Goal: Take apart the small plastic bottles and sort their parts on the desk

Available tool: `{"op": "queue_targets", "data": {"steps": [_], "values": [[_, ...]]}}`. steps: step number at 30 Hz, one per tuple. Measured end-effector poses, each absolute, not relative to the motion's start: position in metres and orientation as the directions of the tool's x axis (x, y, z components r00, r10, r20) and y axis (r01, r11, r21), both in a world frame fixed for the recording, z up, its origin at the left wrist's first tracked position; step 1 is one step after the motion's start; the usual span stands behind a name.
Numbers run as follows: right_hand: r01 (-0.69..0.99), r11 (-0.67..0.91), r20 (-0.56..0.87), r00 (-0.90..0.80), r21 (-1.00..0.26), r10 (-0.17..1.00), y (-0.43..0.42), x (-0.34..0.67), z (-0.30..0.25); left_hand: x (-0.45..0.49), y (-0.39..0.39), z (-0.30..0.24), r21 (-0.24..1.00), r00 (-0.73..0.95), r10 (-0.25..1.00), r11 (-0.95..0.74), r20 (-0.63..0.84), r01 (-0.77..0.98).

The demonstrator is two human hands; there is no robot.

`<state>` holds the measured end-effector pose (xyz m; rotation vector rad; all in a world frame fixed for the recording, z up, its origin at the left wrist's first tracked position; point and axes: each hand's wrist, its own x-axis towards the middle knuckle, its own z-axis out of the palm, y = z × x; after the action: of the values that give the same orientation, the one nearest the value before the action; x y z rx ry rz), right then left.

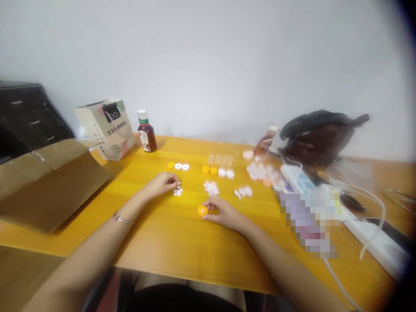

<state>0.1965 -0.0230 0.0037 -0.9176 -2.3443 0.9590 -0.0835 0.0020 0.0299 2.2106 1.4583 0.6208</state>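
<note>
My left hand [163,183] reaches over the table, fingertips pinched at a small white disc [178,185], just above a little group of similar white discs [177,192]. Nearer the front, my right hand [224,212] grips an orange round cap [202,210] by its edge; a small pale spot shows at the cap's middle. Behind my left hand lies a short row with an orange ring-like cap [170,165] and two white ones [181,166]. Small white pieces [211,188] form a pile behind my right hand, and another pile of white pieces [243,192] sits farther right.
Clear small containers [220,160] stand behind orange caps [209,170] and white caps [226,173]. A brown bottle [147,134], a paper bag [112,130] and a brown box [52,182] are left. Right are a heap of pale caps [260,170], a dark bag [320,138] and a power strip [377,245].
</note>
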Motion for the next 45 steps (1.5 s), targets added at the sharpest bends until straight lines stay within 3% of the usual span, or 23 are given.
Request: {"op": "queue_targets", "data": {"steps": [8, 14, 22, 26, 35, 45], "values": [[0.419, 0.529, 0.137, -0.675, -0.738, 0.725, -0.024, 0.196, 0.006, -0.084, 0.001, 0.034, 0.219, 0.462, 0.872, -0.488, 0.159, 0.845], [0.422, 0.521, 0.126, -0.675, -0.742, 0.727, -0.024, 0.196, 0.007, -0.082, 0.001, 0.030, 0.113, 0.476, 0.858, -0.502, 0.195, 0.858], [0.419, 0.536, 0.149, -0.670, -0.733, 0.727, -0.025, 0.195, 0.006, -0.079, -0.003, 0.035, 0.086, 0.504, 0.843, -0.525, 0.188, 0.846], [0.412, 0.540, 0.151, -0.676, -0.734, 0.721, -0.023, 0.196, 0.004, -0.074, -0.008, 0.039, 0.129, 0.531, 0.815, -0.567, 0.230, 0.814], [0.380, 0.560, 0.179, -0.689, -0.736, 0.702, -0.022, 0.196, 0.001, -0.024, -0.037, 0.026, 0.162, 0.759, 0.564, -0.824, 0.326, 0.543], [0.367, 0.566, 0.198, -0.684, -0.738, 0.702, -0.020, 0.195, -0.001, -0.011, -0.038, 0.020, -0.235, 0.855, 0.363, -0.854, 0.370, 0.464]]}}
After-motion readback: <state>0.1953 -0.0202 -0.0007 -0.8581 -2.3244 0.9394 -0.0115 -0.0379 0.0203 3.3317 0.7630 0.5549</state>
